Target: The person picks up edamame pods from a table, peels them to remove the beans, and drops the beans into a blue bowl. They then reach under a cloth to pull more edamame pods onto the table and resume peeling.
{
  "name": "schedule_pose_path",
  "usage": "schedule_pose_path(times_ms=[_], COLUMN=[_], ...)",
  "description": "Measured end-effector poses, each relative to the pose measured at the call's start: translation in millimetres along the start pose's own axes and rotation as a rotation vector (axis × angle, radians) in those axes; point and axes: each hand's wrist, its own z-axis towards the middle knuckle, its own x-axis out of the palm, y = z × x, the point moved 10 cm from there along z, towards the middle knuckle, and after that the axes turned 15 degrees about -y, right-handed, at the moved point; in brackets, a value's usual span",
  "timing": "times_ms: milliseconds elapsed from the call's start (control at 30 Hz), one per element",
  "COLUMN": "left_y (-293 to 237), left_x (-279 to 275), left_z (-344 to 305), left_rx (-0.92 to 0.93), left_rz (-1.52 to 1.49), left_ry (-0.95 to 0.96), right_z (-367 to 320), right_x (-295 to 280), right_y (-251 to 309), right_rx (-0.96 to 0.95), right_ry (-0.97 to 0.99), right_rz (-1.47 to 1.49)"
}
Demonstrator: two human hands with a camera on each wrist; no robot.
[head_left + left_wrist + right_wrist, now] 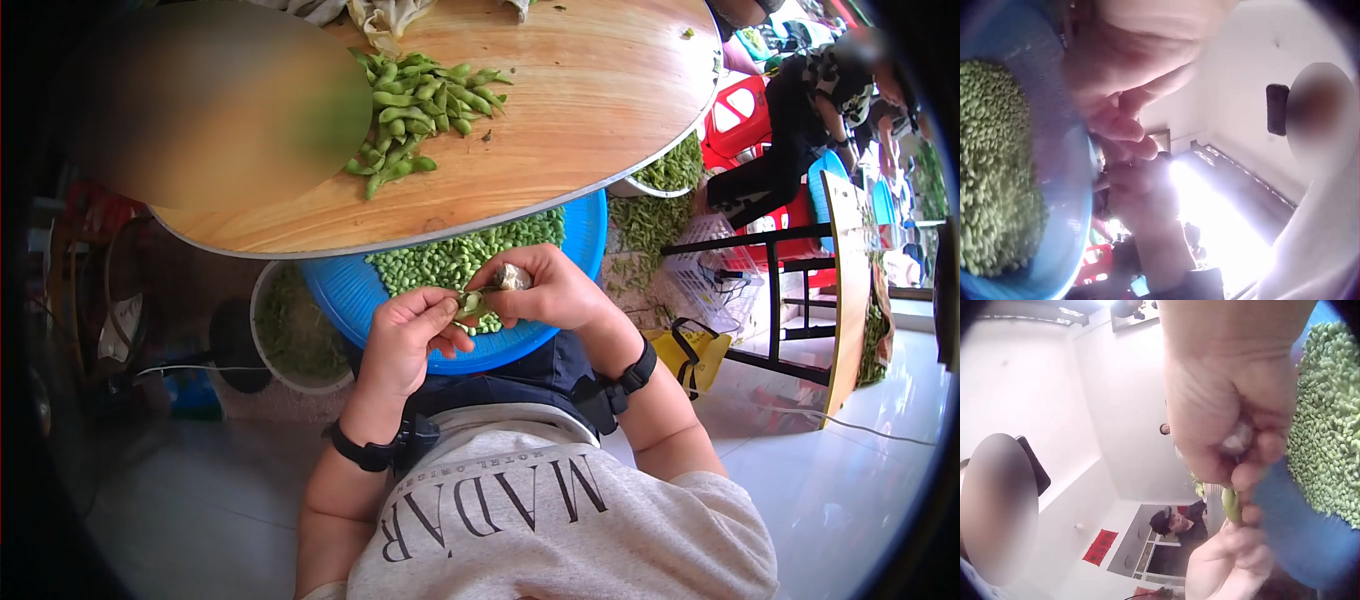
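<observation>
My left hand (402,335) pinches a green edamame pod (1230,505) between thumb and fingers. Against the other end of that pod are the fingertips of my right hand (550,290). A thing with a whitish, wrapped-looking end (513,277) sits in the right palm, fingers curled round it; I cannot tell its kind. Both hands meet above a blue basin (590,225) of shelled green beans (430,262). In the left wrist view, the left hand (1141,62) covers most of the pod.
A wooden table (590,90) overhangs the basin's far side, with a heap of edamame pods (420,105) on it. Left of the basin stands a bucket (262,320) of green scraps. To the right are a pale crate (705,280), a yellow bag (700,355) and another person (800,120).
</observation>
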Motion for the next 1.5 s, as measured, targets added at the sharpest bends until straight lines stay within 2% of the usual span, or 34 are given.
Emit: schedule_pose_path(times_ms=[100, 200, 400, 500, 600, 700, 900, 1000, 1333, 1500], left_y=[-13, -25, -36, -39, -36, -28, -27, -25, -14, -9], left_x=[-2, 3, 3, 0, -2, -15, -18, -15, -15, -22], left_z=[2, -1, -2, 1, 4, 12, 16, 17, 25, 33], left_rx=[0.257, 0.383, 0.429, 0.498, 0.402, 0.273, 0.226, 0.186, 0.054, 0.138], left_rz=[0.240, 0.324, 0.403, 0.329, 0.318, 0.313, 0.164, 0.053, -0.053, 0.047], left_ry=[-0.041, -0.067, -0.098, -0.080, -0.114, -0.103, -0.086, -0.023, 0.050, -0.029], right_z=[4, 9, 15, 20, 22, 23, 26, 24, 30, 38], right_x=[-4, -7, 2, 0, 2, 1, 3, 4, 4, 4], right_y=[-5, 4, 11, 7, 11, 15, 4, -1, -17, -33], right_rx=[-0.017, -0.150, -0.275, -0.171, -0.233, -0.379, -0.231, -0.150, -0.137, -0.124], right_ry=[-0.014, -0.035, 0.008, 0.027, 0.003, -0.040, -0.012, 0.031, 0.054, 0.047], right_rz=[-0.067, -0.194, -0.385, -0.319, -0.364, -0.409, -0.319, -0.158, -0.042, -0.086])
